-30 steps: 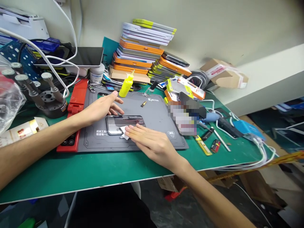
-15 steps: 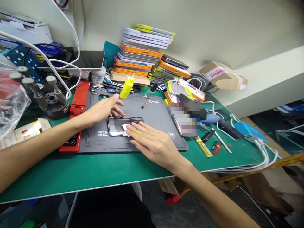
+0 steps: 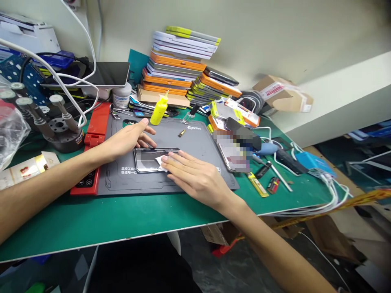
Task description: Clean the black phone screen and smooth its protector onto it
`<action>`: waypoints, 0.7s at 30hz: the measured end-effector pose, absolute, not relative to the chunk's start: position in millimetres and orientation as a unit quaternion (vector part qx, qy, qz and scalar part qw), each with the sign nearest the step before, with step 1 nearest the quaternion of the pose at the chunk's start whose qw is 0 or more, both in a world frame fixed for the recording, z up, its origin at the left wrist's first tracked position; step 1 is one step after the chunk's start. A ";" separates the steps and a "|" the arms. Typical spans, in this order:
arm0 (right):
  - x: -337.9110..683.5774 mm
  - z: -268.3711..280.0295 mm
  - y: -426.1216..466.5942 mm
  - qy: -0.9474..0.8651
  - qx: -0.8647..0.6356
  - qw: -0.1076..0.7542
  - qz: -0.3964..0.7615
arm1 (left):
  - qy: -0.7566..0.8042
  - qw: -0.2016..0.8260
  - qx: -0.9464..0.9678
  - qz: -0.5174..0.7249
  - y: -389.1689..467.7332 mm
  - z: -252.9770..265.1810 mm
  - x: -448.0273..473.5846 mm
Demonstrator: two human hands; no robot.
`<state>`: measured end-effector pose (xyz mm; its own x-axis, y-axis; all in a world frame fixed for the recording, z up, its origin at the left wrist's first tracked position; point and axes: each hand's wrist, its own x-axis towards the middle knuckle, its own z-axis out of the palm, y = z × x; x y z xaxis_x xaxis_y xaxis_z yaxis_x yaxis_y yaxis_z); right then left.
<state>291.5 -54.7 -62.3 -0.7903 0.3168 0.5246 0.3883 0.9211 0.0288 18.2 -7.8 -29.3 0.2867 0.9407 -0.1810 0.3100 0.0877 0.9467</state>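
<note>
Through the head camera I'm seeing the green table (image 3: 146,215) spreading beneath everything, with the grey mat (image 3: 198,148) lying on it. My right hand (image 3: 198,178) is lying over the mat, fingers straight and close together; my left hand (image 3: 130,137) is sitting up and left of it, its fingers loosely parted and released. Between them the phone (image 3: 145,159) is lying glossy side up on the mat. Behind it a yellow bottle (image 3: 159,110) is standing. My right fingertips are covering part of a white wipe (image 3: 159,160) on the phone; whether they're gripping it, I'm not able to tell.
</note>
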 end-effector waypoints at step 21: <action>264.0 -58.7 -62.7 -0.947 -0.150 0.280 -0.048 | 0.533 0.551 0.555 0.323 -8.5 -24.9 21.0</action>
